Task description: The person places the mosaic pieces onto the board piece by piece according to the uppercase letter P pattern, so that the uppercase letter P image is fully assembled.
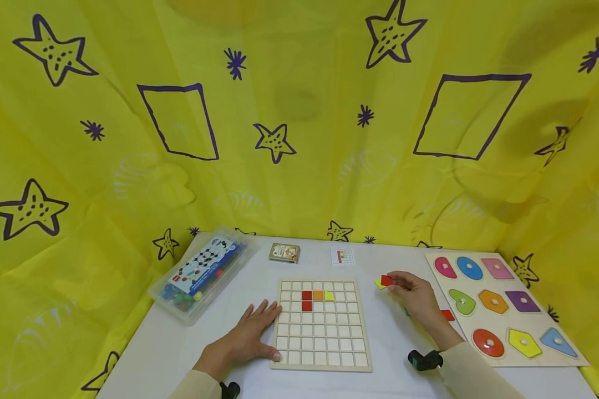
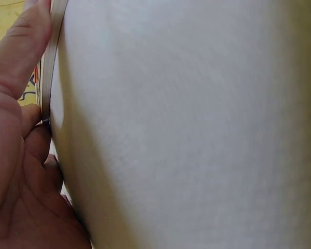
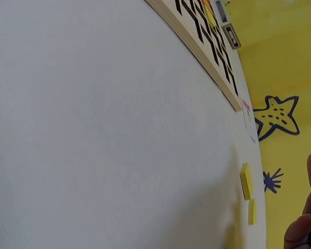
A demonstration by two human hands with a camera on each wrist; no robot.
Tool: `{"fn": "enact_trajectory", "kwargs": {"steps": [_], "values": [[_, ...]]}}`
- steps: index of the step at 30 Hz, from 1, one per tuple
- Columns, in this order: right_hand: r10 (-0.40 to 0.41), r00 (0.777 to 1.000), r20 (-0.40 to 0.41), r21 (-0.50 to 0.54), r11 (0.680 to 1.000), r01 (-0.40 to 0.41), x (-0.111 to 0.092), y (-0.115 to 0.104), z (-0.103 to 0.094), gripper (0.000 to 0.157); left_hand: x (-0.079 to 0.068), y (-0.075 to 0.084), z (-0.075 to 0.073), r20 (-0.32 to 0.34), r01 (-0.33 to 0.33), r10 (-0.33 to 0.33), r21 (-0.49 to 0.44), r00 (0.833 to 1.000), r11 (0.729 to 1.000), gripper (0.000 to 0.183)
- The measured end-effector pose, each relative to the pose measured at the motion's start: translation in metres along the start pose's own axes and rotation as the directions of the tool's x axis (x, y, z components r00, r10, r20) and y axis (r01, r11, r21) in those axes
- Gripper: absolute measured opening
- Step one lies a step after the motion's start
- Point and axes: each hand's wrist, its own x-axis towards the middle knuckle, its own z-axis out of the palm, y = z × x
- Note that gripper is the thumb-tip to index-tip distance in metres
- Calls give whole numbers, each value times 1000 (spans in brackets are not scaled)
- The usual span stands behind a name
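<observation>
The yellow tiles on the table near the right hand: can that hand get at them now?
Probably yes: the right hand is close to the yellow tiles and nothing visible blocks it, though the red tile it pinches may hinder.

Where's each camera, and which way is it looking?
Head: on the person's head, facing forward and down at the wooden grid board and yellow curtain; left hand, right hand and sleeves show.
Left wrist: on that wrist, facing the white tabletop past the left hand, which partly shows.
Right wrist: on that wrist, facing across the white tabletop; part of the right hand shows.
Shared: head and right wrist both see the wooden grid board and the held red tile.
</observation>
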Motion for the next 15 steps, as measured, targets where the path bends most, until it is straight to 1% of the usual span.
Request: {"fn": "enact_trajectory", "kwargs": {"steps": [7,15], "values": [[24,1000,20,54,998,-25,-4,-10,18,29,0,-1,1,-2,-8,8,2,1000,1000,115],[23,999,39,84,996,-27,-10,-26,48,25,0,0,-1,0,-6,6,5,1000,1000,114]]}}
